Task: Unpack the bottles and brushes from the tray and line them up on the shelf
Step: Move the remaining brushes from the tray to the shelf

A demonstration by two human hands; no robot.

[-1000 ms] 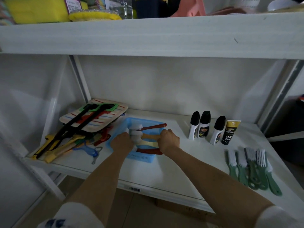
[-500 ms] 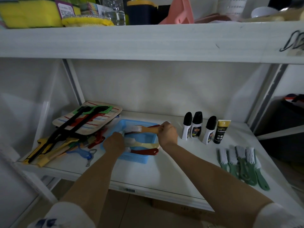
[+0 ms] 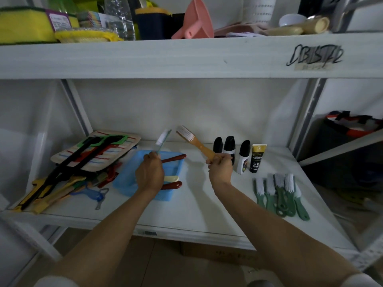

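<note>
A blue mesh tray sits on the white shelf and still holds two red-handled brushes and a cream one. My left hand is over the tray, gripping a pale green brush with its white bristles pointing up. To the right of the tray, my right hand holds up an orange-handled brush. Three white bottles with black caps and a black-and-yellow tube stand in a row at the back right. Several green-handled brushes lie side by side near the front right.
A pile of tongs, peelers and a striped mat fills the shelf's left end. The upper shelf carries sponges, a pink funnel and bottles. A metal upright bounds the right side, with dark bags beyond it.
Both hands have risen out of the tray. The right hand lifted the orange brush up and to the right; the left hand lifted the pale green brush upright.
</note>
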